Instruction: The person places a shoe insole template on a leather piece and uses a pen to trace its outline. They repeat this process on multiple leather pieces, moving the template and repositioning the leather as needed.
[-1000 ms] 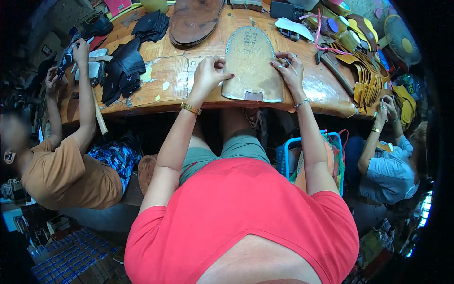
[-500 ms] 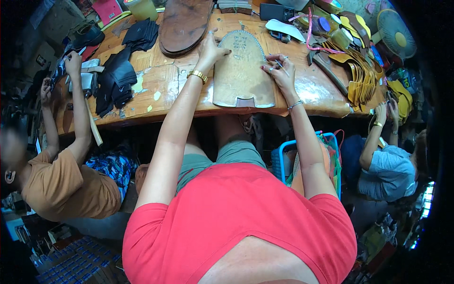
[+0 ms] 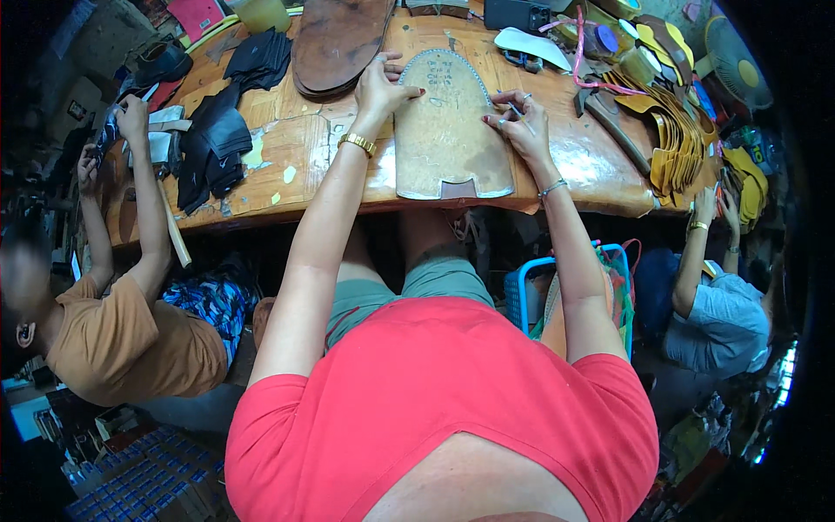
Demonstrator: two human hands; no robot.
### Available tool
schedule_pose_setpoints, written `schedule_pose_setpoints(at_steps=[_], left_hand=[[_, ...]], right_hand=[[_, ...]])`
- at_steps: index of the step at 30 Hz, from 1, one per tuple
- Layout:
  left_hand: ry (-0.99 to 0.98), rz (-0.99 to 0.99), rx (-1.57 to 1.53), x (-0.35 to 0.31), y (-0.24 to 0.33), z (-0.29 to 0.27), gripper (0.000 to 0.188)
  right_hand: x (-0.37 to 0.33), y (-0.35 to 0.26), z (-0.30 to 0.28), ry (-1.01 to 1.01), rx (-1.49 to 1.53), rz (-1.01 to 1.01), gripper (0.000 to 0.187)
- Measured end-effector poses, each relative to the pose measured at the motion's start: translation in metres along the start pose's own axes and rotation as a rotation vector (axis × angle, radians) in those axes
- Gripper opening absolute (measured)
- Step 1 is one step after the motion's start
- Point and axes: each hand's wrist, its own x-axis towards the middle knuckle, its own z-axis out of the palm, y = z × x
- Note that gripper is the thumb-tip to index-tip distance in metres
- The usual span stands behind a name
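In front of me on the table lies a flat tan pattern piece (image 3: pixel 452 143) with a rounded top, a notched near edge and small marks along its curved rim. Dark handwriting covers its upper part. My left hand (image 3: pixel 379 91) rests at its left edge, thumb stretched onto the surface and fingers apart. On the other side, my right hand (image 3: pixel 525 130) pinches a slim pen (image 3: pixel 513 107) beside the right rim; its tip is too small to make out. Something brown shows through the notch, but what lies underneath is mostly hidden.
Brown oval leather pieces (image 3: pixel 337 48) lie far left of the pattern, near black leather pieces (image 3: pixel 213 148). To the right are a hammer (image 3: pixel 616 130), stacked yellow-tan pieces (image 3: pixel 678 152) and jars (image 3: pixel 639 65). A blue basket (image 3: pixel 519 296) stands below. People work at both sides.
My right hand has turned slightly and its fingers have shifted around the pen near the rim. My left hand stays at the pattern's left edge. The view has shifted a little.
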Motion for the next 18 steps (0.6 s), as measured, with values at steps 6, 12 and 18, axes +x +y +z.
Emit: schedule_pose_setpoints(at_steps=[6, 12, 18], left_hand=[[-0.030, 0.030, -0.006, -0.0011, 0.0052, -0.0053, 0.071], [-0.033, 0.051, 0.037, -0.0012, 0.0027, -0.0061, 0.059], [-0.039, 0.061, 0.083, -0.0015, 0.0020, -0.0054, 0.055]], right_hand=[[0.0010, 0.0087, 0.0007, -0.002, 0.014, -0.018, 0.034], [-0.0013, 0.0038, 0.0016, -0.006, 0.028, -0.001, 0.032], [-0.0011, 0.0049, 0.0006, -0.007, 0.040, 0.007, 0.032]])
